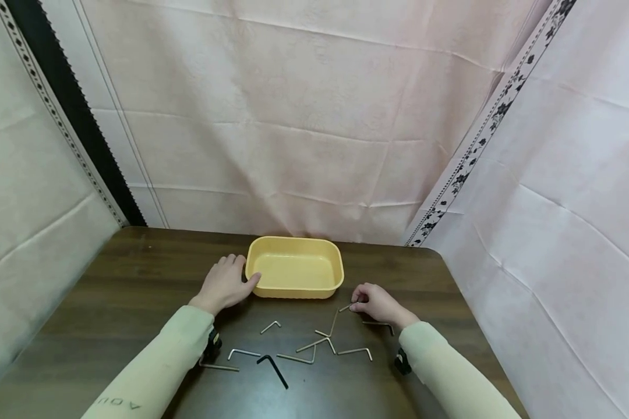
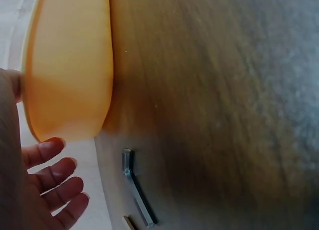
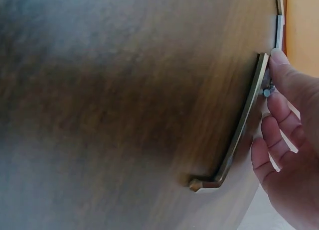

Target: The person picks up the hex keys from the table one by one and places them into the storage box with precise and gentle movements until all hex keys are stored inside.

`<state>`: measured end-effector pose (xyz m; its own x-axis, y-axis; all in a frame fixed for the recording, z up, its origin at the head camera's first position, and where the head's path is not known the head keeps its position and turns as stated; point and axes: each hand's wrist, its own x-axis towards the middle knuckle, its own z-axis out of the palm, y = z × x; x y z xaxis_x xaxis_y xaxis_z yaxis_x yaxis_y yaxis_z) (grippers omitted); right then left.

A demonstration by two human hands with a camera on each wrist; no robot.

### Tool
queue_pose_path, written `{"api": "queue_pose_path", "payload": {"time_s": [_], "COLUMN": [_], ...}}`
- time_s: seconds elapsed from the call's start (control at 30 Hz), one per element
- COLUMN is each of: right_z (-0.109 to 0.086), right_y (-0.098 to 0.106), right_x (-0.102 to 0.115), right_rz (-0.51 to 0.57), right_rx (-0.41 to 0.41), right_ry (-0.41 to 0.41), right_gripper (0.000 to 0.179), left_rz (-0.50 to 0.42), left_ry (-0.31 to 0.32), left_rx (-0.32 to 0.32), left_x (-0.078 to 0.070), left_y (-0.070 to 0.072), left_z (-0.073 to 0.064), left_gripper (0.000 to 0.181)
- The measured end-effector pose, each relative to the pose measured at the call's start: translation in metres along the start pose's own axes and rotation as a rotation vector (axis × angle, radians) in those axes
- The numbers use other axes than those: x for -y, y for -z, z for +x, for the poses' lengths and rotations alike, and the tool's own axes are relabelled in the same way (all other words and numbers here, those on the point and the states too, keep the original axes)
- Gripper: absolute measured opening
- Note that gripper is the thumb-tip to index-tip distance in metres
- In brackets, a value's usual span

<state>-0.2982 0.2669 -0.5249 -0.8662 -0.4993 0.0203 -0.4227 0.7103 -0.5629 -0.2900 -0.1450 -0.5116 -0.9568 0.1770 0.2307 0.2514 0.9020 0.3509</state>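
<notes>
A shallow yellow plastic basin [image 1: 293,293] stands at the back of the dark wooden table. My left hand [image 1: 225,283] holds its left front corner, thumb across the rim and fingers along the outer side. In the right wrist view, my right hand [image 3: 289,125] pinches a small L-shaped hex key [image 3: 278,31] between thumb and index finger, right of the basin. A larger brass-coloured hex key [image 3: 244,115] lies on the table just beside these fingers. Another hex key [image 1: 333,323] lies nearby, in front of the basin.
More hex keys lie scattered in front of the basin, among them a black one [image 1: 276,370], a silver one [image 1: 243,352] and a small one [image 1: 270,327]. Pale cloth [image 1: 304,116] hangs behind the table and at both sides.
</notes>
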Motion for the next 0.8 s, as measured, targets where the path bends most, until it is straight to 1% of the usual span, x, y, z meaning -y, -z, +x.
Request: {"api": "queue_pose_path", "payload": {"time_s": [0.1, 0.2, 0.37, 0.53, 0.67, 0.8], "right_z": [0.001, 0.001, -0.001, -0.003, -0.005, -0.008], "right_y": [0.000, 0.000, -0.001, -0.001, 0.000, 0.004], "right_x": [0.000, 0.000, 0.001, 0.002, 0.004, 0.005], "right_rz": [-0.027, -0.064, -0.094, -0.107, -0.119, -0.088], "right_rx": [-0.001, 0.001, 0.005, -0.001, -0.003, 0.007], "right_ry": [0.041, 0.066, 0.077, 0.092, 0.073, 0.007], "right_gripper": [0.013, 0.013, 0.014, 0.015, 0.015, 0.014], "left_rz": [-0.003, 0.000, -0.003, -0.026, -0.029, -0.024], "left_ry": [-0.016, -0.024, -0.011, 0.016, 0.026, 0.040], "left_rx": [0.004, 0.018, 0.059, 0.097, 0.088, 0.078], "left_x": [0.003, 0.005, 0.003, 0.001, 0.001, -0.003], "left_y": [-0.003, -0.005, -0.005, -0.006, -0.009, -0.010], "left_z": [0.004, 0.007, 0.008, 0.009, 0.011, 0.012], "left_gripper": [0.053, 0.052, 0.055, 0.042, 0.036, 0.036]}}
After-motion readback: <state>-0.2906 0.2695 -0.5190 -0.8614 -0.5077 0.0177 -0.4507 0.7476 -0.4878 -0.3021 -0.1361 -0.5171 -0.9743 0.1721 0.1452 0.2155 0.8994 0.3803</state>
